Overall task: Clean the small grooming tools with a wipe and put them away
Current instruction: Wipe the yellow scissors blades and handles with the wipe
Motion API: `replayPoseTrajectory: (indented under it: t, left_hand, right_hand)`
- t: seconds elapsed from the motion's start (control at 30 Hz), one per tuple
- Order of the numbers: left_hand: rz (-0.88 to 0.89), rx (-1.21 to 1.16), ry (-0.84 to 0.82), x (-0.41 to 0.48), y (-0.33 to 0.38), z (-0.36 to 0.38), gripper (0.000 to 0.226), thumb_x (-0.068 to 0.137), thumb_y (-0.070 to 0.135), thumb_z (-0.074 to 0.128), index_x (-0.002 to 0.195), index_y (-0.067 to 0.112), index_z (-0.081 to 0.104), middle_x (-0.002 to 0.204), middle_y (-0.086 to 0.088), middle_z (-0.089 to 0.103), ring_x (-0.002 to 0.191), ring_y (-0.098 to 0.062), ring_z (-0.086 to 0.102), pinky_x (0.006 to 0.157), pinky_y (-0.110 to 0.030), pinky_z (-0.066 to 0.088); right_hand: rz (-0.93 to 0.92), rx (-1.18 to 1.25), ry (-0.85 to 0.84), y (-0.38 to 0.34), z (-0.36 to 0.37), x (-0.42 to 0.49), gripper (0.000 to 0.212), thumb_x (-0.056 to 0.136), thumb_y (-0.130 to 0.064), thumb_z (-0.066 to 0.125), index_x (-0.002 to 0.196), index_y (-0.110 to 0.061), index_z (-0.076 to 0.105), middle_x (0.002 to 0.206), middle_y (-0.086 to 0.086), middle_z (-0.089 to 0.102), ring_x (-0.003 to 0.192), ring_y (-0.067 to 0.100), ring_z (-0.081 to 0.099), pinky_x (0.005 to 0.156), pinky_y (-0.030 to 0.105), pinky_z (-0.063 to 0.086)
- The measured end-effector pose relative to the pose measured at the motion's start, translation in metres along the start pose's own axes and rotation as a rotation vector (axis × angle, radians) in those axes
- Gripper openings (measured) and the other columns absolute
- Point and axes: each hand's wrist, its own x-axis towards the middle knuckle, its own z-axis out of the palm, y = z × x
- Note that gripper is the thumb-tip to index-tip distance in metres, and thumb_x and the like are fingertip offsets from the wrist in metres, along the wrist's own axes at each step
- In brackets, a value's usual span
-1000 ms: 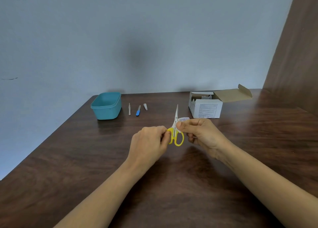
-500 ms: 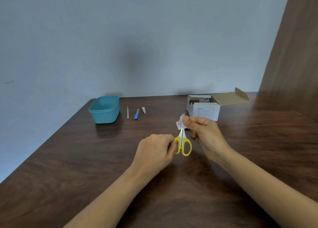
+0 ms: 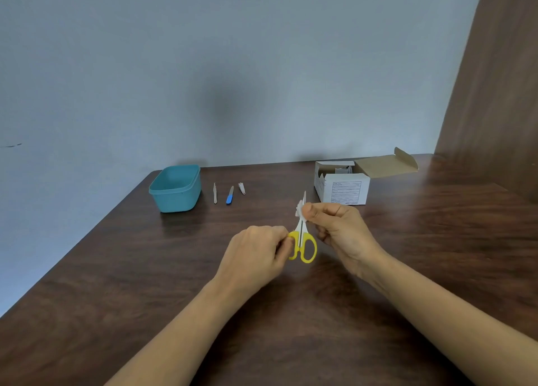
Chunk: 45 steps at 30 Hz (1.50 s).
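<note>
Small scissors [image 3: 304, 244] with yellow handles stand upright over the middle of the table, blades pointing up and closed. My left hand [image 3: 256, 253] pinches the left handle loop. My right hand [image 3: 339, 231] presses a small white wipe [image 3: 300, 209] around the blades, just below the tip. Farther back on the table lie a thin metal tool [image 3: 215, 193], a blue-handled file [image 3: 230, 195] and nail clippers [image 3: 242, 188], side by side.
A teal plastic tub [image 3: 175, 188] stands open at the back left, next to the three tools. An open white cardboard box [image 3: 343, 189] with its flap up stands at the back right. A brown wooden panel [image 3: 495, 88] rises on the right of the dark wooden table [image 3: 116, 269].
The wipe in my right hand has slid up the blades from near the handles toward the tip. The scissors have dropped a little lower in view.
</note>
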Motion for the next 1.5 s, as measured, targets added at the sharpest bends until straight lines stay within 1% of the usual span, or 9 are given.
replayPoseTrajectory:
  t: [0.1,0.27,0.4,0.5,0.6,0.83,1.0,1.23,1.5]
  left_hand:
    - [0.024,-0.022,-0.002,0.000,0.001,0.004,0.029,0.095,0.031,0.046,0.074,0.018,0.061,0.065,0.003,0.060,0.061,-0.015,0.055,0.058,-0.033,0.045]
    - [0.024,-0.167,-0.057,0.001,-0.004,0.009,0.028,0.095,0.027,0.047,0.069,0.022,0.057,0.064,0.003,0.064,0.060,-0.013,0.058,0.062,-0.038,0.050]
    - [-0.025,-0.292,-0.084,0.002,-0.007,0.008,0.024,0.097,0.030,0.050,0.074,0.031,0.058,0.066,0.012,0.065,0.062,-0.004,0.060,0.062,-0.026,0.049]
    - [-0.078,-0.347,0.045,0.000,-0.006,0.008,0.019,0.093,0.040,0.056,0.090,0.025,0.067,0.067,0.015,0.064,0.059,0.000,0.055,0.058,-0.021,0.045]
    - [-0.105,-0.389,0.203,-0.003,0.000,0.004,0.023,0.087,0.050,0.058,0.085,0.027,0.061,0.068,0.014,0.061,0.063,-0.002,0.056,0.055,-0.019,0.045]
    - [-0.026,-0.114,0.152,-0.010,0.020,0.010,0.048,0.073,0.075,0.050,0.073,0.027,0.049,0.066,0.015,0.054,0.067,0.000,0.052,0.057,-0.019,0.043]
    - [0.070,0.102,0.246,-0.006,0.017,0.011,0.039,0.075,0.066,0.047,0.067,0.028,0.047,0.058,0.014,0.052,0.058,-0.003,0.051,0.046,-0.021,0.038]
    - [0.230,0.189,0.366,-0.002,0.013,0.013,0.022,0.079,0.034,0.050,0.063,0.020,0.052,0.055,0.007,0.053,0.054,-0.012,0.052,0.040,-0.023,0.038]
    - [-0.109,-0.051,0.271,-0.003,0.006,0.008,0.020,0.089,0.039,0.056,0.077,0.024,0.063,0.066,0.009,0.060,0.065,-0.009,0.056,0.053,-0.029,0.045]
  right_hand:
    - [0.054,0.097,-0.001,-0.001,-0.002,0.003,0.032,0.057,-0.041,0.078,0.076,-0.015,0.078,0.079,0.008,0.047,0.051,0.005,0.032,0.054,0.017,0.035]
    - [0.109,0.206,-0.082,-0.004,-0.002,0.005,0.015,0.069,-0.031,0.070,0.066,-0.017,0.074,0.060,-0.007,0.043,0.048,0.003,0.034,0.050,0.015,0.035]
    - [0.072,0.221,-0.054,-0.005,0.000,0.004,0.016,0.072,-0.031,0.068,0.066,-0.016,0.072,0.057,-0.008,0.046,0.049,0.004,0.034,0.048,0.015,0.035]
    - [0.059,0.268,0.028,-0.009,0.000,0.005,0.017,0.079,-0.028,0.066,0.072,-0.013,0.070,0.054,-0.006,0.044,0.048,0.004,0.033,0.045,0.014,0.033]
    - [0.052,0.312,0.126,-0.010,-0.003,0.005,0.019,0.085,-0.025,0.064,0.072,-0.013,0.068,0.050,-0.007,0.042,0.046,0.004,0.033,0.044,0.015,0.032]
    - [0.062,0.286,0.232,-0.002,0.006,-0.002,0.015,0.083,-0.026,0.068,0.074,-0.013,0.066,0.053,-0.007,0.040,0.048,0.005,0.032,0.052,0.021,0.028]
    - [0.058,0.302,0.249,0.000,0.013,-0.005,0.023,0.084,-0.025,0.068,0.062,-0.018,0.065,0.055,-0.007,0.040,0.048,0.004,0.032,0.050,0.020,0.030]
    - [0.063,0.288,0.321,-0.005,0.009,-0.002,0.016,0.086,-0.021,0.068,0.071,-0.018,0.065,0.061,-0.006,0.041,0.047,0.003,0.030,0.051,0.020,0.027]
    - [0.085,0.426,0.371,-0.018,-0.008,0.009,0.007,0.087,-0.019,0.066,0.081,-0.016,0.063,0.062,-0.010,0.051,0.047,0.003,0.032,0.047,0.015,0.029]
